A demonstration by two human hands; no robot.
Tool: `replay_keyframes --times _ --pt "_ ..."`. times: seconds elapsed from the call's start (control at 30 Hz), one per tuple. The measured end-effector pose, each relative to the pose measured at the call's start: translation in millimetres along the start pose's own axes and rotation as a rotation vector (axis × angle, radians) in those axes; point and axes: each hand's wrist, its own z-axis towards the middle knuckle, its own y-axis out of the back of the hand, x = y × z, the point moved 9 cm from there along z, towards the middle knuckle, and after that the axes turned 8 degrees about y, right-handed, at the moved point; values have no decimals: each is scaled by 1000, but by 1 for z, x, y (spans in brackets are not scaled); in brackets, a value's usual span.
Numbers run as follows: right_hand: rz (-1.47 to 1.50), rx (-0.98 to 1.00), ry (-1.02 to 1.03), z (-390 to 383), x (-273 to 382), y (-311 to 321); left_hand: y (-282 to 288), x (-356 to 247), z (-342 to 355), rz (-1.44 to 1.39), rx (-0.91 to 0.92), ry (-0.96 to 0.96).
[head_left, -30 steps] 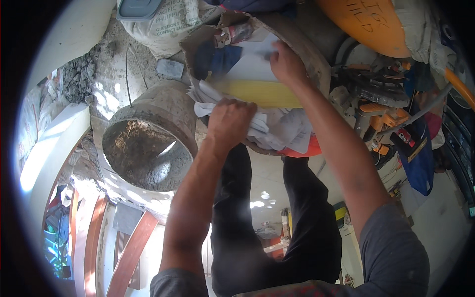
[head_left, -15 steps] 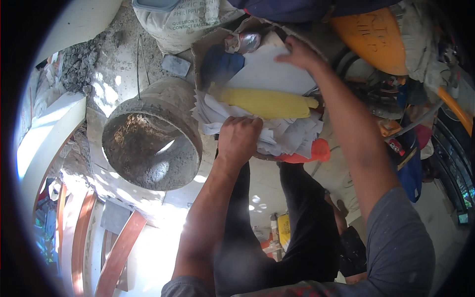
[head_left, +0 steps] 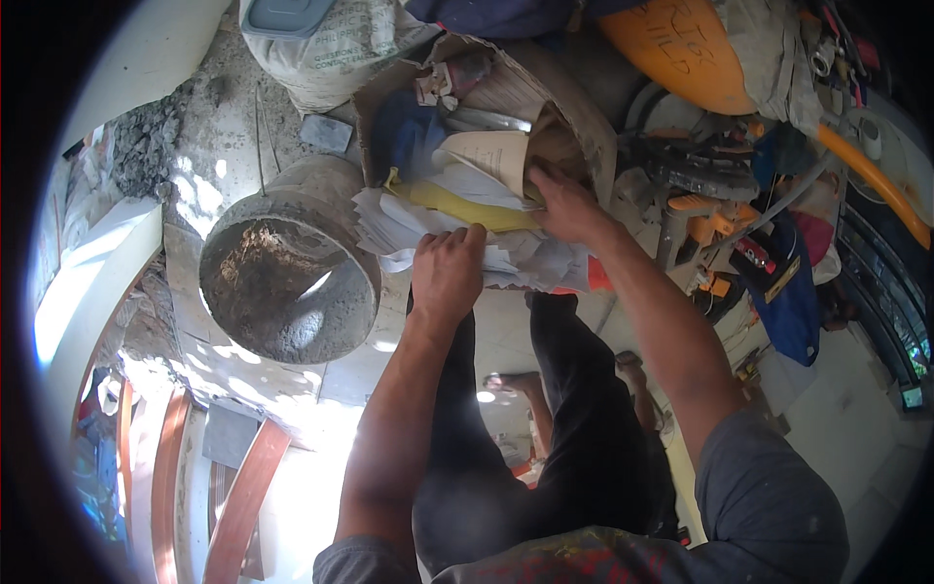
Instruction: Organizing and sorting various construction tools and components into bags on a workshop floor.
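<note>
An open cardboard box stands in front of me, stuffed with loose white papers. My left hand is closed over the near edge of the white sheets. At the box's right side, my right hand grips a bunch of papers, its thumb partly hidden, and folds them toward me. A cream printed sheet stands bent up beside its fingers. Between my hands lies a bent yellow folder. Deeper in the box are a blue cloth-like thing and a crumpled packet.
Left of the box, a cement-crusted bucket lies tipped toward me. Behind it are a white sack and a small grey block. Tools and an orange container crowd the right. Another person's leg shows beyond my knees.
My right hand has come nearer from the far part of the box, folding papers back. The cream sheet now shows, and the yellow folder is more covered. My left hand stays on the near papers.
</note>
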Motion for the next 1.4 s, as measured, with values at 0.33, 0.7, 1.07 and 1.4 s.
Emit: replay_keyframes --times 0.33,0.7,1.07,1.4 --pt "-87 -85 78 -11 7 -12 13 -18 32 135 87 97" --pt "872 -466 -92 65 -53 38 -35 1 67 232 582 115" --pt "-63 -94 -328 180 -144 36 -36 15 34 158 339 109" --pt "-65 5 1 170 -150 42 -17 -5 43 62 347 13"
